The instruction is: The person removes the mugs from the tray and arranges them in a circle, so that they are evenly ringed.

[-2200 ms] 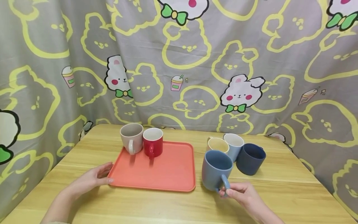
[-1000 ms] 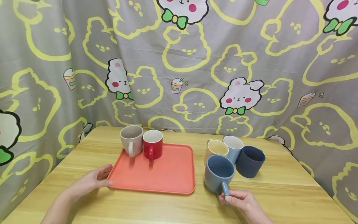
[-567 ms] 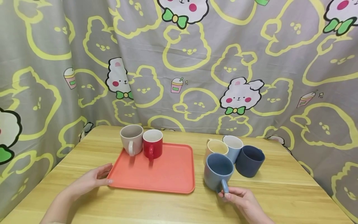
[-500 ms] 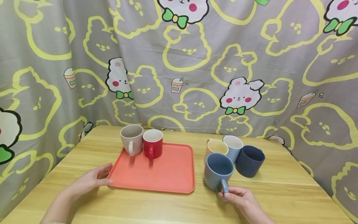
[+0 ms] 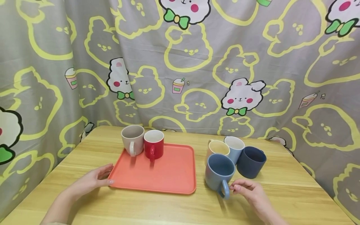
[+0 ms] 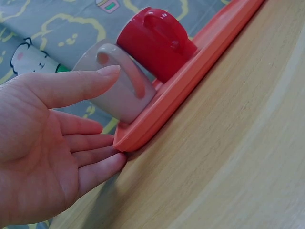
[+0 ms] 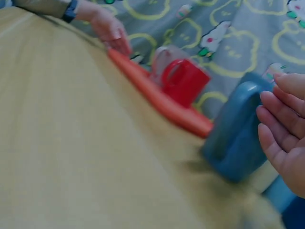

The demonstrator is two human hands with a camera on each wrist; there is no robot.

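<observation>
A blue mug [image 5: 219, 170] stands on the wooden table right of the orange tray [image 5: 168, 172], handle toward me. My right hand [image 5: 247, 190] hovers just right of the handle with fingers loosely curved, holding nothing; the right wrist view shows the fingers [image 7: 279, 119] beside the mug [image 7: 236, 138]. My left hand [image 5: 94, 180] lies flat on the table, fingertips [image 6: 102, 160] against the tray's near left corner [image 6: 138, 138]. A beige mug [image 5: 132, 138] and a red mug [image 5: 153, 144] stand at the tray's far left.
Behind the blue mug cluster a cream mug [image 5: 217, 148], a pale blue mug [image 5: 234, 147] and a dark navy mug [image 5: 251, 161]. A cartoon-print curtain [image 5: 197, 68] closes in the table's back and sides.
My right hand has let go of the blue mug's handle and drawn slightly right. The mug was earlier set down on the table. Left hand and tray stay put.
</observation>
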